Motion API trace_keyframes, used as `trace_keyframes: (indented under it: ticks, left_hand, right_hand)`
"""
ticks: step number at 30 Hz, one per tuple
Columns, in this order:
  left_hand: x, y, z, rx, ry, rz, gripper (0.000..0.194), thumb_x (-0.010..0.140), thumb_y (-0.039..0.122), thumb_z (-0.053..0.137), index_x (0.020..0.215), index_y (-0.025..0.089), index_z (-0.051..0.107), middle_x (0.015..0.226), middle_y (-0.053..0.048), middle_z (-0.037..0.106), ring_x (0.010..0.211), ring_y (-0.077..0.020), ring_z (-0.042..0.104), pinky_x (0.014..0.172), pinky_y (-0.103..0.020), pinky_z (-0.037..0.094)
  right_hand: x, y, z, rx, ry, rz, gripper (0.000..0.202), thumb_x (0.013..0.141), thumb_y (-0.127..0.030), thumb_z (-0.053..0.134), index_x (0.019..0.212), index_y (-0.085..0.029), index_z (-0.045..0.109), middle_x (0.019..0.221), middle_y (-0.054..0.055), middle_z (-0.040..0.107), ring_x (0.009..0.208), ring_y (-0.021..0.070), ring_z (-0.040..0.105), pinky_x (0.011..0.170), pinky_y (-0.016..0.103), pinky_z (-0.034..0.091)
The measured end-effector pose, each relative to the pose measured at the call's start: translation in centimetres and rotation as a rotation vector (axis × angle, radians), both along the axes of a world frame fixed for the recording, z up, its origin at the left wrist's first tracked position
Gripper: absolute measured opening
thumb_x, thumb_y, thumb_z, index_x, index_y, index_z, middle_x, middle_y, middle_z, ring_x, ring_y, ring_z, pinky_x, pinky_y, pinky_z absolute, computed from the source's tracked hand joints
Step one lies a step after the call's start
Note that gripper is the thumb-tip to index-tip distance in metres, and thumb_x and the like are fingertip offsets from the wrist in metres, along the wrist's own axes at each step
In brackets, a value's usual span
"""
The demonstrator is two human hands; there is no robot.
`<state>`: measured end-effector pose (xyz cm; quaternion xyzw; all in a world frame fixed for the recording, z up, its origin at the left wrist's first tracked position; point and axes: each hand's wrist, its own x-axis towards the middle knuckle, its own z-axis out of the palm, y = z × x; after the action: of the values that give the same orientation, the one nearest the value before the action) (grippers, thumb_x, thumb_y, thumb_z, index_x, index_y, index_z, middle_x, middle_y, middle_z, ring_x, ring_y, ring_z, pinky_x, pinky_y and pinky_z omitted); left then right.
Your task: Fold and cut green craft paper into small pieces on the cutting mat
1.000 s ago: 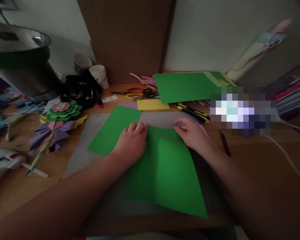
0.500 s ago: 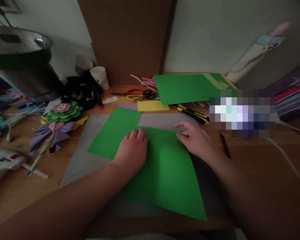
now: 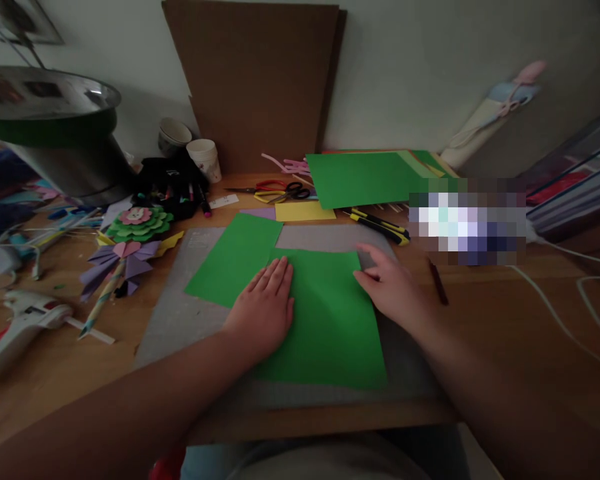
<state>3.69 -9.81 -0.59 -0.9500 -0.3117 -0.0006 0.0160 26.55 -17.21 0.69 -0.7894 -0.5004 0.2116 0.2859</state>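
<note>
A large green sheet (image 3: 330, 320) lies on the grey cutting mat (image 3: 175, 333), its left part over or beside a smaller green sheet (image 3: 237, 257). My left hand (image 3: 265, 307) rests flat on the large sheet's left side, fingers stretched out and pointing away from me. At the sheet's upper right corner is my right hand (image 3: 387, 283), its thumb and forefinger apart at the edge; whether they touch the paper is hard to tell.
Beyond the mat are a yellow-black cutter (image 3: 380, 227), scissors (image 3: 295, 192), yellow paper (image 3: 305, 212) and more green sheets (image 3: 360, 180). Leftward stand a paper flower (image 3: 137, 223), glue gun (image 3: 30, 320) and metal pot (image 3: 75, 153). A dark red stick (image 3: 437, 283) lies right.
The large sheet's near edge has come down flatter and farther from me. My left fingers have straightened out on it. The camera view has shifted slightly.
</note>
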Motion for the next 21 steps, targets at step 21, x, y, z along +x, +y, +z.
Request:
trace_keyframes:
  ticks: [21]
  left_hand:
    - [-0.7,-2.8,0.5,0.052,0.096,-0.032,0.052,0.089,0.013,0.034,0.139,-0.001,0.034,0.148,-0.022,0.029,0.137,-0.0296,0.029,0.108,-0.041,0.034]
  right_hand:
    - [-1.9,-3.3,-1.3,0.07,-0.056,-0.024,0.03,0.084,-0.028,0.047,0.113,-0.028,0.05,0.049,-0.007,0.052,0.043,0.0136,0.041,0.046,0.025,0.029]
